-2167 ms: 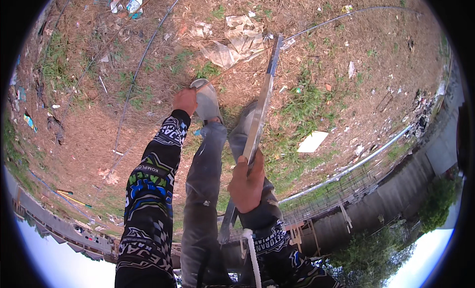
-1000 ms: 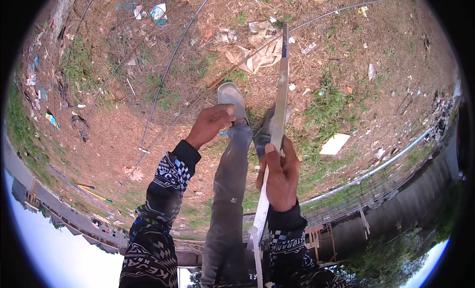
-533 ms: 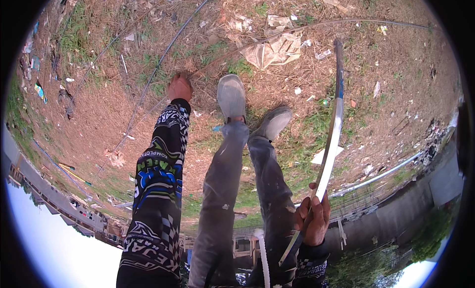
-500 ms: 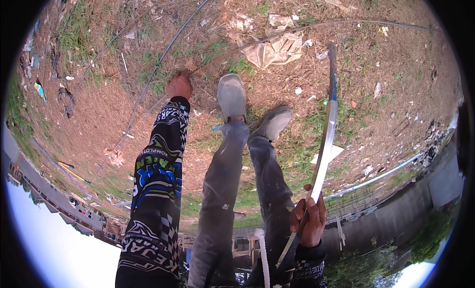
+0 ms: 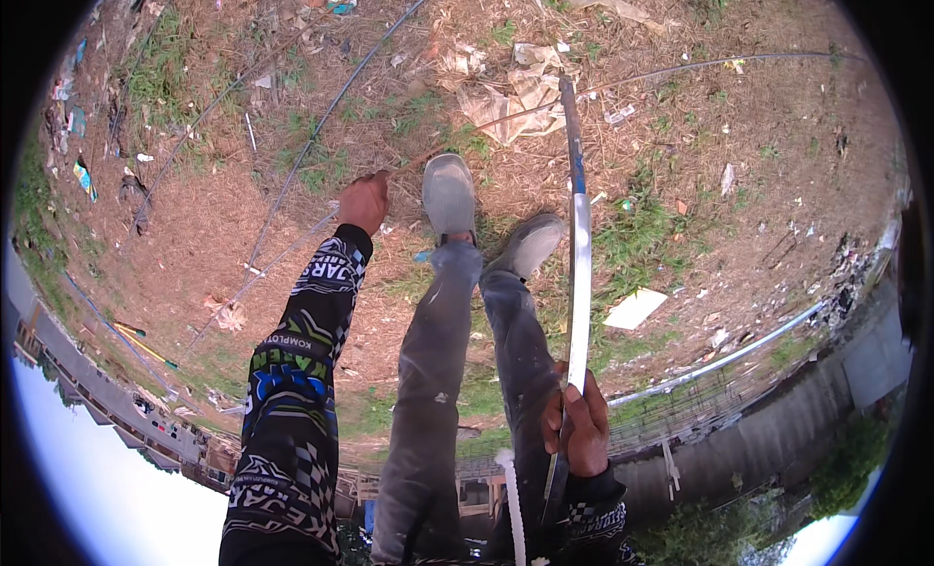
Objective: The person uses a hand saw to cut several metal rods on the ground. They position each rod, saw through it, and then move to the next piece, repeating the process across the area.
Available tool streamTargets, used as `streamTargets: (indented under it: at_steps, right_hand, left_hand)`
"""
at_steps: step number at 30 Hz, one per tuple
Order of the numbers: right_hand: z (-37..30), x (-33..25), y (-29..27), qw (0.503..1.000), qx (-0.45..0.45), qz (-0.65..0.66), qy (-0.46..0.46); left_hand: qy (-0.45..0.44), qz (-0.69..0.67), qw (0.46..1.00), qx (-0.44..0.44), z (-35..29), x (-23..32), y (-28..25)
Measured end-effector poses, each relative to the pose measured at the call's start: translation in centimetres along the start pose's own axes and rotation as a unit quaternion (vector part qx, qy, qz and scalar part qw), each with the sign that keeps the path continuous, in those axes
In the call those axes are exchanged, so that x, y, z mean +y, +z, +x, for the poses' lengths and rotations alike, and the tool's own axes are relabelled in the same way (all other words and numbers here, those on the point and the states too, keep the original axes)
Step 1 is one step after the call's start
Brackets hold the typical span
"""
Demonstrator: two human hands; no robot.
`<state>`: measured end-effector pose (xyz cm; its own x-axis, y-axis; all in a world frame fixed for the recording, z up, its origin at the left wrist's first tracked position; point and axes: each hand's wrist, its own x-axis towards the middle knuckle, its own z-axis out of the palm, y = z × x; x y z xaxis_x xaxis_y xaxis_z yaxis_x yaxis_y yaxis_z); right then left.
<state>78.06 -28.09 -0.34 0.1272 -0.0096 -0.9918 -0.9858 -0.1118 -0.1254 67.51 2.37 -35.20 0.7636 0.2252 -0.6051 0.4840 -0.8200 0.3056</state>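
Observation:
My left hand (image 5: 365, 204) is closed round a long thin cable (image 5: 637, 78) lying across the ground beside my left shoe (image 5: 449, 194). From the hand, the cable curves off to the far right; a paler stretch runs toward the lower left. At the right, the fingers of my right hand (image 5: 584, 430) grip the lower part of a long, slightly bent flat strip (image 5: 581, 274). It is shiny white along the middle and dark with blue marks at its far end. The strip stands in front of my right leg, its far end toward a crumpled beige plastic sheet (image 5: 516, 109).
Another dark cable (image 5: 336, 99) crosses the dry grass at the left. A pale flat piece (image 5: 635, 308) lies right of the strip, and litter is scattered around. Farther off are a long white pipe (image 5: 725, 352), a grey wall (image 5: 769, 440) and yellow-handled tools (image 5: 146, 344).
My left hand has come closer to me, bringing part of the cable with it. My right hand and the strip have shifted left, uncovering more of the pale flat piece.

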Motion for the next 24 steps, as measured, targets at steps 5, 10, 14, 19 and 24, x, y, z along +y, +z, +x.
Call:
streamTargets:
  at_steps: [5, 10, 14, 19, 24]
  right_hand:
    - [1.6, -1.7, -2.5, 1.000, 0.012, -0.023, -0.009]
    - [0.0, -1.0, -4.0, 0.999, 0.029, -0.027, -0.006]
    - [-1.1, -0.8, -4.0, 0.998, 0.015, -0.058, 0.017]
    - [0.1, -0.9, -2.7, 0.994, -0.064, -0.072, 0.057]
    - [-0.3, 2.1, -0.3, 0.996, -0.042, -0.068, 0.034]
  left_hand:
    - [0.027, -0.050, 0.998, 0.002, 1.8, 3.2, -1.5]
    - [0.023, -0.095, 0.994, 0.050, 0.3, 4.9, -1.0]
    - [-0.005, -0.040, 0.999, -0.034, 1.4, 6.2, 0.4]
    - [-0.003, -0.017, 0.999, -0.044, 2.1, 6.5, 2.4]
    - [-0.052, 0.024, 0.996, -0.072, 1.9, 6.6, 3.4]
